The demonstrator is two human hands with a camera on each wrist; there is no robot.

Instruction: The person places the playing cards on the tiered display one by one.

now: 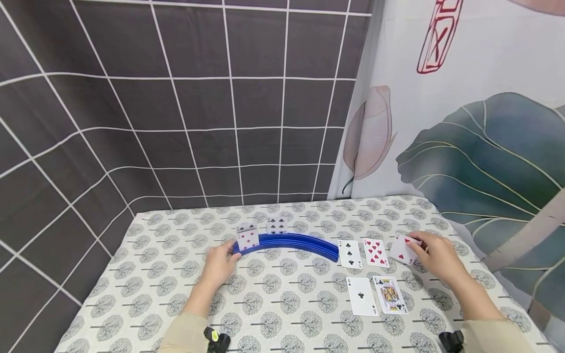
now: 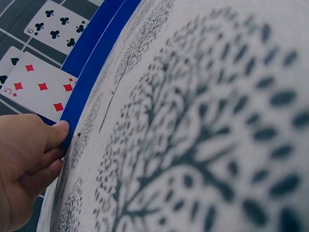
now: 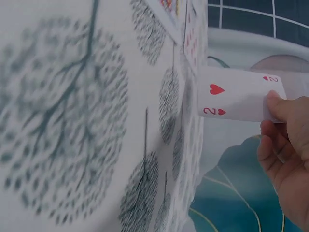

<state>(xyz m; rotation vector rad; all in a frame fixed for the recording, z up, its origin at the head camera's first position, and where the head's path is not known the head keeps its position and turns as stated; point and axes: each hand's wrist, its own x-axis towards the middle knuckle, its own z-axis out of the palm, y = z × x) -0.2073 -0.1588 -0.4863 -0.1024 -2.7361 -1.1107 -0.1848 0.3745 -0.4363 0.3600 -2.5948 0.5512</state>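
A curved blue card holder (image 1: 304,241) lies across the table. My left hand (image 1: 219,264) grips its left end, thumb on the near side in the left wrist view. Upright in the holder near that hand stands the five of diamonds (image 2: 43,87), partly covering a spade card (image 2: 9,63). Farther along it is the six of clubs (image 2: 55,28). On the right, my right hand (image 1: 437,255) pinches the two of hearts (image 3: 236,94) by one end between thumb and fingers. That card is tilted, its face showing in the right wrist view.
Beyond the holder's right end lie a three of clubs (image 1: 350,254) and a card with several hearts (image 1: 376,253). Nearer are the ace of clubs (image 1: 362,296) and a face card of clubs (image 1: 390,295). A dark gridded curtain (image 1: 198,103) hangs behind the tree-patterned tablecloth (image 1: 282,323).
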